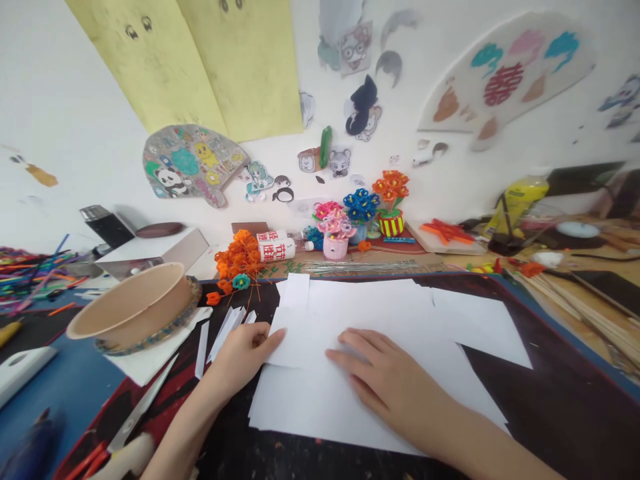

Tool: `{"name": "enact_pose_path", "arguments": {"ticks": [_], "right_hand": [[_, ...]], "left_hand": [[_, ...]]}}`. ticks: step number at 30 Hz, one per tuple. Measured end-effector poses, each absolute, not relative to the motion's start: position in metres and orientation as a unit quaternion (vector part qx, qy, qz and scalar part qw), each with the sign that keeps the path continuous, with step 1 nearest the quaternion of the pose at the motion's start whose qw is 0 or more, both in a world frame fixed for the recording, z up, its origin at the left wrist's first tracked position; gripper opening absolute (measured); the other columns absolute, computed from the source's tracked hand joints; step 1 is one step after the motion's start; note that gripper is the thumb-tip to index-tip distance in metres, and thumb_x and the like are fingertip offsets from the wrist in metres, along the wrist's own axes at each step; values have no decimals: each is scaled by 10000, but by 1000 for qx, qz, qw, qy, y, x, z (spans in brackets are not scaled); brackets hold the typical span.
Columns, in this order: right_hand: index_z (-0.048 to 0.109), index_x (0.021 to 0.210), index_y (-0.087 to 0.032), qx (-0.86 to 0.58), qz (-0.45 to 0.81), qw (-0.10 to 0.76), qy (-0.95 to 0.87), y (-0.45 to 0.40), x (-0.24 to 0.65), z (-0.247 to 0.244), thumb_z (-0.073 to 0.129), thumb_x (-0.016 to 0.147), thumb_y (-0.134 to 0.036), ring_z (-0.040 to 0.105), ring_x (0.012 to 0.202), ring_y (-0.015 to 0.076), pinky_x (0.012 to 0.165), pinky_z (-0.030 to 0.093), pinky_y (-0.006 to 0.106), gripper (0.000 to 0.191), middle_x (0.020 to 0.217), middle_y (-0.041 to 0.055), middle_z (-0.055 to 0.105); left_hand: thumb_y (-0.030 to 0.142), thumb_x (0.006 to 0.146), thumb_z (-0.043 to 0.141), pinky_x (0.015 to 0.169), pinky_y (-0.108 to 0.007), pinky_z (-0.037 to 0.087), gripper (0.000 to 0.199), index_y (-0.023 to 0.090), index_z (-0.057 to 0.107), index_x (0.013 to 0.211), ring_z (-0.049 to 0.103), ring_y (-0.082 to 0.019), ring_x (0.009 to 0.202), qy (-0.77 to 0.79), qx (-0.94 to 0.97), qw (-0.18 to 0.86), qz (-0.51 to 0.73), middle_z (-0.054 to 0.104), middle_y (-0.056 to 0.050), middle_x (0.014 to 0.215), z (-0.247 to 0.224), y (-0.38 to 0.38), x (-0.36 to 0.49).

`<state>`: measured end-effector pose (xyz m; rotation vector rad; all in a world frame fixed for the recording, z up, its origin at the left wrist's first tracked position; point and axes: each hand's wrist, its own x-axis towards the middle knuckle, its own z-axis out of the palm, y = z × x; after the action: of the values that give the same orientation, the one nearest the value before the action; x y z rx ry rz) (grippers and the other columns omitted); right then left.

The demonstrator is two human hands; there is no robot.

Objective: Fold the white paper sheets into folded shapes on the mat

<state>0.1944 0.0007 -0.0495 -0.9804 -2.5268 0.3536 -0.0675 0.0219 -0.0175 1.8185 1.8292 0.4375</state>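
Note:
Several white paper sheets (350, 413) lie in a loose overlapping stack in front of me. At the stack's left side, my left hand (243, 353) has its fingers curled and its thumb over the edge of a smaller white sheet (287, 333). Its fingertips are partly hidden. My right hand (383, 377) rests palm down on the paper with its fingers stretched out. A narrow paper strip (299, 291) sits at the top left of the stack. Folded white paper pieces (227, 331) lie just beyond my left hand.
Scissors (135, 417) with red handles and a tan bowl (127, 307) stand to the left. Orange craft flowers (240, 257) and a pink flower pot (335, 245) line the back by the wall. On the right are wooden sticks (575, 313) and a yellow bottle (520, 207).

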Motion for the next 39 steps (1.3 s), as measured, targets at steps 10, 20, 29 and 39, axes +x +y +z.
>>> {"name": "enact_pose_path", "arguments": {"ticks": [10, 20, 29, 39], "right_hand": [[507, 1295, -264, -387, 172, 299, -855, 10, 209, -44, 468, 904, -223, 472, 1207, 213, 1031, 399, 420, 395, 1292, 59, 551], [680, 918, -194, -515, 305, 321, -734, 38, 236, -52, 673, 717, -394, 603, 1002, 272, 908, 442, 390, 284, 1070, 90, 666], [657, 823, -165, -502, 418, 347, -673, 41, 236, -44, 614, 764, -407, 610, 702, 217, 592, 440, 286, 252, 821, 51, 673], [650, 843, -178, -449, 504, 391, -626, 32, 225, -43, 598, 777, -387, 608, 778, 217, 637, 451, 269, 225, 872, 49, 665]], "left_hand": [[506, 816, 446, 512, -257, 189, 457, 206, 247, 533, 251, -112, 521, 642, 710, 186, 221, 227, 63, 524, -7, 16, -65], [511, 795, 486, 488, -244, 170, 465, 208, 249, 534, 207, -101, 519, 613, 691, 247, 295, 205, 67, 535, -17, 19, -66], [509, 812, 478, 498, -236, 196, 459, 204, 265, 543, 248, -107, 522, 621, 695, 174, 318, 220, 59, 547, -10, 13, -50], [523, 801, 496, 507, -225, 311, 370, 186, 582, 675, 389, -133, 519, 645, 648, 126, 385, 378, 47, 539, -4, -4, -31]]}}
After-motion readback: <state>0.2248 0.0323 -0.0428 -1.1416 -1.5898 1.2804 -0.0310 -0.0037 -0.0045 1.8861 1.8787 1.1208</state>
